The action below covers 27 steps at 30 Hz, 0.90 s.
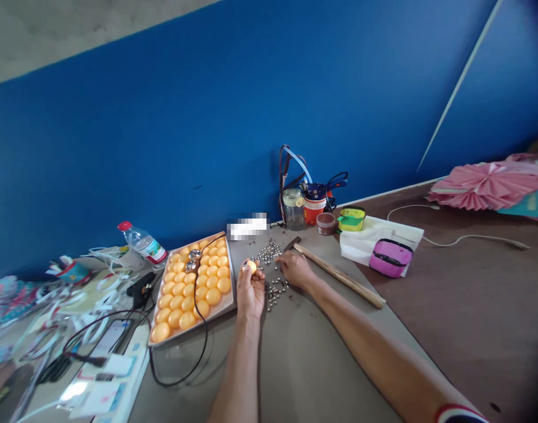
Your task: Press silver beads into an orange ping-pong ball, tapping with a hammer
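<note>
My left hand is closed around an orange ping-pong ball, which has a dark, shiny patch on its left side. My right hand reaches into scattered small metal beads, its fingers curled and fingertips down among them. Whether a bead is between those fingertips is too small to tell. More beads lie between my two hands. Left of my left hand stands a shallow box filled with orange ping-pong balls. Two balls covered in silver rest on top of them.
A hammer lies right of my right hand. Behind are a jar, a red cup and a small tub. A black cable crosses the box. Further left are a bottle, a glue gun and a phone.
</note>
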{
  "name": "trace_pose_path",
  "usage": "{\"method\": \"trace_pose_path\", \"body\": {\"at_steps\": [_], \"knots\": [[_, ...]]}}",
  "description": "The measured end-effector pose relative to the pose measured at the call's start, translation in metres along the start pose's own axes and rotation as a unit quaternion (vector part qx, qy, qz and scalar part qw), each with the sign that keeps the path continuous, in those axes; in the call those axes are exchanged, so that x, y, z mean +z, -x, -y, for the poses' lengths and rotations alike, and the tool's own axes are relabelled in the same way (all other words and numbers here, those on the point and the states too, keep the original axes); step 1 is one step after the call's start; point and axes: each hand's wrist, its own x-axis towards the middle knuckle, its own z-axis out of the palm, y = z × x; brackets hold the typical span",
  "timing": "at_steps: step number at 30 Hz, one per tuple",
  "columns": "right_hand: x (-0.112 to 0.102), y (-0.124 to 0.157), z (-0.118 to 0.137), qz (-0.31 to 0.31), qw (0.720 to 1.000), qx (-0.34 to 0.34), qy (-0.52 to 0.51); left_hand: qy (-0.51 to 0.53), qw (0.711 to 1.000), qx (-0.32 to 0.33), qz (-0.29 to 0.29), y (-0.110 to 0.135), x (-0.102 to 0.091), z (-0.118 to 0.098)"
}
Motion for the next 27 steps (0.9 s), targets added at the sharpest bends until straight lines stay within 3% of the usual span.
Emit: {"method": "trace_pose_path", "body": {"at_steps": [7, 12, 15, 19, 27], "knots": [[0.008, 0.002, 0.005, -0.029, 0.998, -0.060, 0.016, -0.008, 1.000, -0.004, 0.012, 0.001, 0.000, 0.001], [0.001, 0.001, 0.007, -0.116, 0.983, -0.044, -0.134, -0.007, 0.999, -0.025, 0.018, 0.004, 0.002, 0.000], [-0.002, -0.001, 0.014, -0.107, 0.951, 0.004, -0.290, -0.004, 0.998, -0.049, 0.036, 0.005, 0.003, -0.002], [-0.002, -0.001, 0.025, -0.055, 0.886, 0.062, -0.456, 0.014, 0.997, -0.058, 0.055, 0.005, 0.002, -0.003], [-0.001, 0.003, 0.036, 0.025, 0.787, 0.070, -0.612, 0.030, 0.996, -0.050, 0.074, 0.004, 0.001, -0.001]]}}
